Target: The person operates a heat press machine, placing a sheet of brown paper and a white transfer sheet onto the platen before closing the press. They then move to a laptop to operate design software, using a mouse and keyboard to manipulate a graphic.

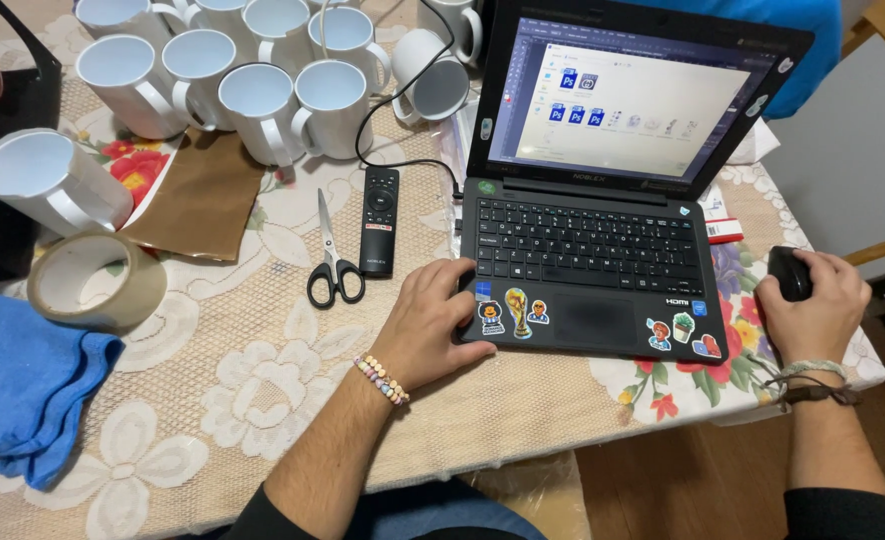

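A black laptop [593, 250] stands open on a table with a lace cloth [263, 390]; its screen shows a window with file icons. My left hand [433, 320] rests on the laptop's front left corner, fingers curled loosely, a bead bracelet on the wrist. My right hand [813, 305] is closed over a black computer mouse [789, 272] to the right of the laptop, near the table's right edge. Stickers cover the laptop's palm rest.
Several white mugs [253, 75] crowd the far left. A black remote [380, 221] and black-handled scissors [331, 262] lie left of the laptop. A tape roll [93, 280], brown paper [198, 195] and blue cloth [23, 385] sit at the left. A black cable [383, 110] runs between the mugs.
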